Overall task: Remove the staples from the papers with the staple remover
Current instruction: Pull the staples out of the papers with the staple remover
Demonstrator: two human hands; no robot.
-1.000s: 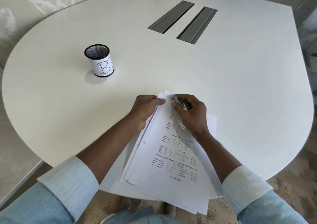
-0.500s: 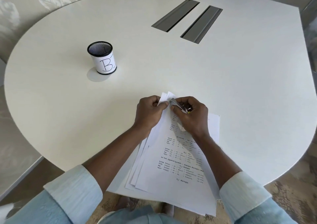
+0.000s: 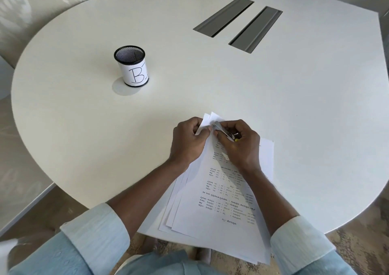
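The black mesh cup with its white label [image 3: 131, 66] stands well apart, far left. My left hand [image 3: 187, 142] pinches the top corner of the white printed paper stack [image 3: 221, 201]; my right hand [image 3: 242, 146] grips the silvery metal staple remover [image 3: 224, 130] at that corner. I'd hold the sheets taut and lever gently, lest they tear.
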